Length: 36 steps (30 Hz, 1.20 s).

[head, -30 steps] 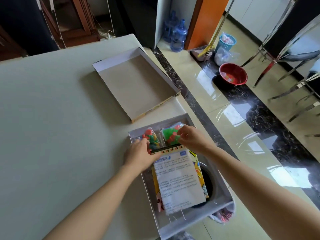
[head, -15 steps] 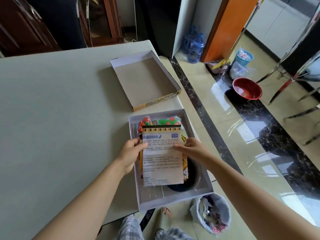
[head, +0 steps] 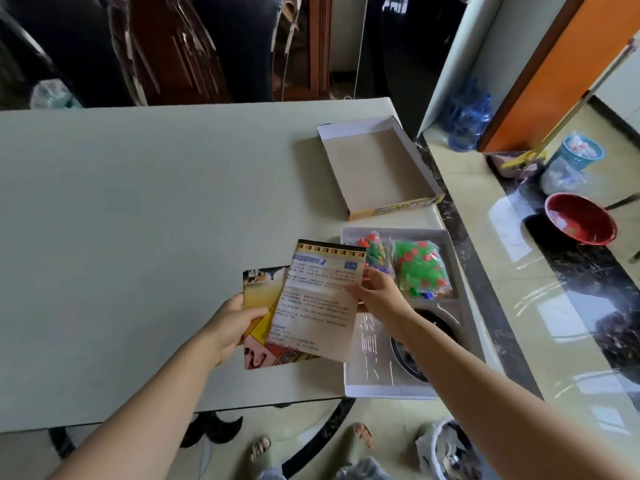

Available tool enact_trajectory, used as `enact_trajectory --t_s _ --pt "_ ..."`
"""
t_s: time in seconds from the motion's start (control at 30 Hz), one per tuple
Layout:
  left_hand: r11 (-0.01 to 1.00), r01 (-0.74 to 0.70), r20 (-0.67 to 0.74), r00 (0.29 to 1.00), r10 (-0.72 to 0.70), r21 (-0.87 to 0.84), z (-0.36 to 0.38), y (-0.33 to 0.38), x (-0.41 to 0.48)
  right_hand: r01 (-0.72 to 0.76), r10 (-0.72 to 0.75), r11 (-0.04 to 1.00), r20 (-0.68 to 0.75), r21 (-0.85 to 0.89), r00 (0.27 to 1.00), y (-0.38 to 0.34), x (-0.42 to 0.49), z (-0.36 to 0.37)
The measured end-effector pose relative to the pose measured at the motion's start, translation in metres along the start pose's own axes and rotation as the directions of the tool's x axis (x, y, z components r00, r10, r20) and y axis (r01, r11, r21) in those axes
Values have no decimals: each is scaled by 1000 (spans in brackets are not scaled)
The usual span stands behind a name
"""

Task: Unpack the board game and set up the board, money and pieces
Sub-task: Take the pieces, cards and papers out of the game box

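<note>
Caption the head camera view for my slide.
Left hand holds the folded board, right hand the instruction sheet, beside the box tray with bagged pieces.

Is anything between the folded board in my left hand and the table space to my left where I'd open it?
Nothing visible does. The left hand holds the folded board over the table; the box lid and box tray sit to the right. Only the instruction sheet, pinched by the right hand, lies over the board.
</note>
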<state>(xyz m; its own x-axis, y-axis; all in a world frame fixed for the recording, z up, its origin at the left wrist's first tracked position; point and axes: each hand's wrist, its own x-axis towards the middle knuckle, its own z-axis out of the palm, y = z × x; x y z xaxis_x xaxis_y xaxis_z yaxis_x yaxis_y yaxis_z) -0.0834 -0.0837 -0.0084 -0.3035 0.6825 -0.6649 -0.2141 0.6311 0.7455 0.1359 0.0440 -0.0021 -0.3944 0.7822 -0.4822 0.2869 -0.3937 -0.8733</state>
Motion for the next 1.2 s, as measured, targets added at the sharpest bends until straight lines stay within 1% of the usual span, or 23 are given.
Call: enact_trajectory --t_s 0.1,0.17,0.23,0.3,0.4,0.5,0.6,0.67,0.7,0.73,0.77,0.8,0.83,0.87,0.9,0.93,0.97,1.0,1.03,1.07,1.1,1.13,1.2 --pt "1000 29 -101 994 -28 3 -39 -21 3 7 -2 999 -93 53 996 0 3 31" --pt "996 60 -143 988 -51 62 -64 -36 3 14 -9 999 -141 39 990 -1 4 51" --pt "988 80 -145 988 -60 133 -81 -48 5 16 -11 1000 -185 26 983 1 3 67" --pt "981 103 -106 991 -86 165 -91 -58 8 6 5 999 -222 51 975 3 3 80" --pt "971 131 43 989 -142 199 -90 -62 14 -4 24 998 -288 69 957 7 2 87" --pt "970 122 123 981 -150 210 -79 -57 21 25 10 995 -362 93 932 3 5 84" --pt "967 129 204 963 -175 221 -58 -47 18 39 9 993 -400 111 916 -9 12 74" --pt "942 124 242 948 -205 311 -43 -45 13 41 2 995 -407 96 914 -19 20 68" --pt "914 112 235 948 -216 389 -38 -45 13 40 -1 995 -404 88 915 -23 26 66" --pt "849 74 206 956 -210 523 -36 -45 16 43 -9 996 -396 79 918 -28 30 65" --pt "723 33 147 972 -185 690 -37 -42 22 43 -16 997 -384 63 923 -32 37 64" --pt "580 13 78 988 -132 814 -39 -37 27 41 -22 998 -369 42 929 -35 43 63" --pt "499 19 12 998 -59 867 -40 -31 32 35 -24 999 -353 24 935 -38 50 63" --pt "515 36 -45 999 6 856 -41 -22 37 33 -26 999 -335 15 942 -40 58 62" --pt "584 25 -86 993 77 811 -41 -15 41 32 -28 999 -317 9 948 -41 65 63" --pt "646 -36 -103 979 176 762 -40 -7 48 24 -24 1000 -297 -4 955 -43 74 63" --pt "659 -140 -90 949 302 739 -37 -1 51 6 -15 1000 -284 -31 959 -43 81 64" --pt "616 -257 -45 901 431 745 -33 6 52 -12 -5 998 -276 -62 961 -43 87 65" --pt "537 -363 22 842 539 762 -27 11 54 -25 3 997 -268 -79 963 -41 93 67" --pt "451 -443 93 785 612 775 -18 15 58 -33 12 996 -255 -78 967 -41 100 68" --pt "384 -489 160 756 635 783 -9 17 63 -45 25 996 -239 -78 971 -39 107 69" --pt "333 -506 220 753 620 796 -1 16 68 -57 36 994 -221 -89 975 -37 112 71" --pt "256 -480 298 799 522 839 14 11 81 -81 53 986 -189 -145 981 -33 123 72"
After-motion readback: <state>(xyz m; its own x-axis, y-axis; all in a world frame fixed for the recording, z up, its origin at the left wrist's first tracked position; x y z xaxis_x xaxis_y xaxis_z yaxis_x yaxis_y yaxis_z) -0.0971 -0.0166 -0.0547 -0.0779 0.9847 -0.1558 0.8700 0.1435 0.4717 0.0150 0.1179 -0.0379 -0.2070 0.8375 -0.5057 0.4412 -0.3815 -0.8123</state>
